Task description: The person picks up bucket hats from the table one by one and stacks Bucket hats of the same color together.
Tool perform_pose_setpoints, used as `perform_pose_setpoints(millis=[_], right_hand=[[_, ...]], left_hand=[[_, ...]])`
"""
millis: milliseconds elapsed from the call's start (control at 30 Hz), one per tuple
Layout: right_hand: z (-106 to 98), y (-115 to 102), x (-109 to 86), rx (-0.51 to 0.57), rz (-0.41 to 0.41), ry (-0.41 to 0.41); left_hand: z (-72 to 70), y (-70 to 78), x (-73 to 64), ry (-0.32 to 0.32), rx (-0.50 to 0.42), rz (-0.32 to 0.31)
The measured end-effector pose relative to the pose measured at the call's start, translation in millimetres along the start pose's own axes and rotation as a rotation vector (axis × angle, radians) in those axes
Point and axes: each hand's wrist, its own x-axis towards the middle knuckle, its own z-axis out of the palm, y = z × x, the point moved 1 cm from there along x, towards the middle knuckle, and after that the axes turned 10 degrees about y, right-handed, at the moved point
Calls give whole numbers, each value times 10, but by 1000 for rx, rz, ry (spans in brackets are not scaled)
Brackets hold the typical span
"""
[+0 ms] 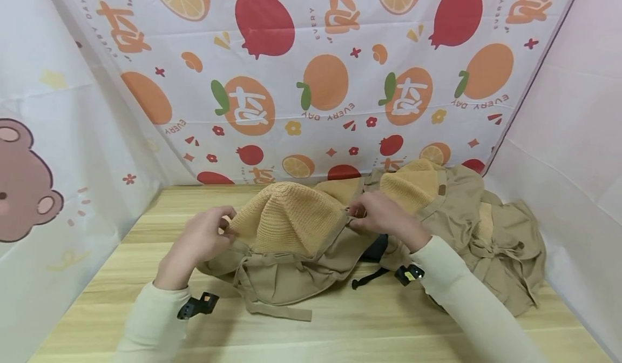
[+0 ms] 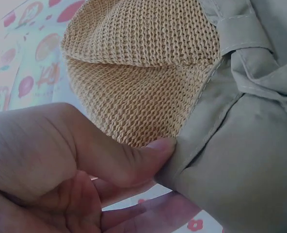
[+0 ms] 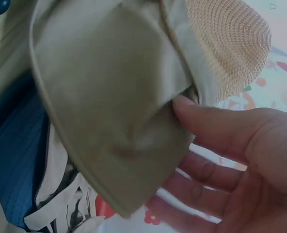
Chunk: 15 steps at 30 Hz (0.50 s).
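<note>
A sun hat point(image 1: 286, 220) with a yellow knitted crown and a khaki cloth brim is held between both hands over the wooden table. My left hand point(image 1: 203, 240) pinches its left side, thumb on the cloth band beside the knit point(image 2: 134, 102). On the other side my right hand point(image 1: 381, 216) pinches the brim point(image 3: 114, 92) where it joins the crown. A cloth bow and strap point(image 1: 279, 311) hang from the front of the hat. The crown bulges upward with folds in it.
More khaki and yellow hats point(image 1: 505, 249) lie heaped at the right of the table point(image 1: 160, 228). A dark blue piece point(image 1: 374, 248) with a black strap shows between them and the held hat. Fruit-printed cloth point(image 1: 320, 39) hangs behind, with pale cloth at both sides.
</note>
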Motion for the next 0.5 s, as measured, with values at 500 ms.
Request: perform_pose_setpoints(millis=[500], right_hand=[[95,-110,199,36,-99,12]], left_hand=[[-157,-262,129,-72,76,-41]])
